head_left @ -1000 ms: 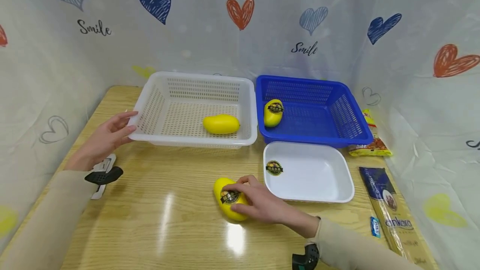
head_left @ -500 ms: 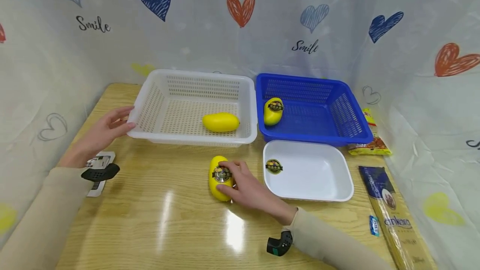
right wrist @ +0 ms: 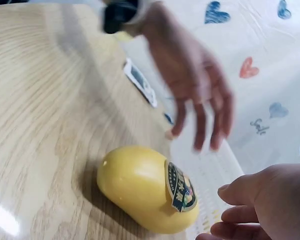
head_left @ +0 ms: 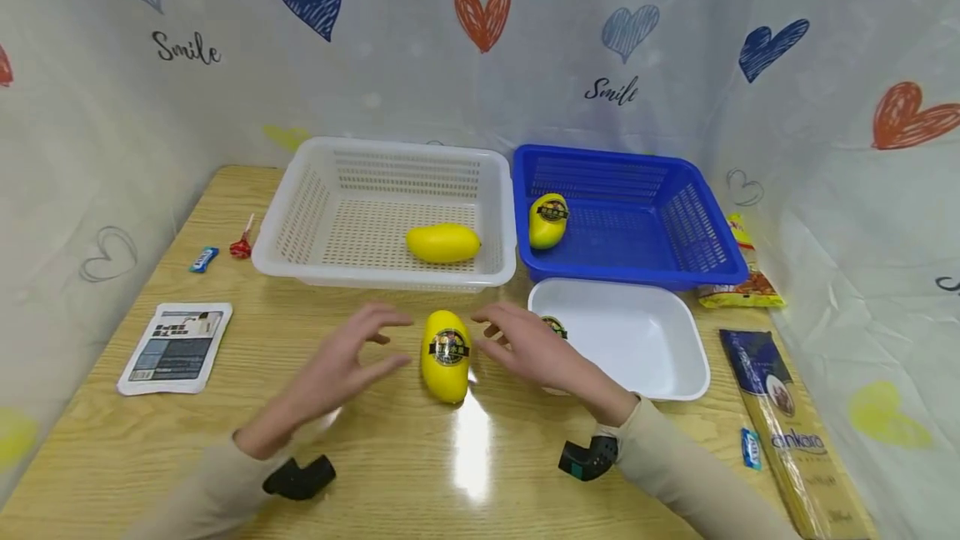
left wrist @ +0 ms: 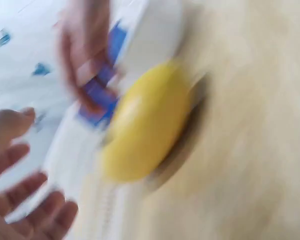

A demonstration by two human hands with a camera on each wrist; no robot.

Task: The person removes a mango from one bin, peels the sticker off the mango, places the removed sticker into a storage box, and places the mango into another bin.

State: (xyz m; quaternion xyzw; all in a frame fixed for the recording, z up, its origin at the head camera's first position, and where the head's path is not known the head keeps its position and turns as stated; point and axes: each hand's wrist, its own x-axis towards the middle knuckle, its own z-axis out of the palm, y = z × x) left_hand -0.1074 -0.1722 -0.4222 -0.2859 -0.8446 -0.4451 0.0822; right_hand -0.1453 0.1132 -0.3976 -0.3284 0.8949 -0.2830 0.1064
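Observation:
A yellow mango (head_left: 446, 369) with a dark sticker lies lengthwise on the wooden table, in front of the white basket. To its left my left hand (head_left: 341, 365) hovers with fingers apart, holding nothing and blurred by motion. My right hand (head_left: 528, 348) is just right of the mango, fingers relaxed and bent, with a small gap to the fruit. In the right wrist view the mango (right wrist: 145, 190) sits between both hands, touched by neither. Another mango (head_left: 442, 243) lies in the white basket (head_left: 375, 280), and a stickered mango (head_left: 547, 223) leans in the blue basket (head_left: 637, 273).
A white tray (head_left: 630, 340) stands right of my right hand, partly covered by it. A gold pasta bag (head_left: 795, 440) and small blue candy (head_left: 751, 448) lie at right, a snack bag (head_left: 750, 286) behind. At left are a white packet (head_left: 176, 348), candy (head_left: 203, 259) and lollipop (head_left: 242, 247).
My right hand slid the mango forward and left, then let go of it. My left hand left the white basket's corner and came down beside the mango, uncovering the lollipop and packet.

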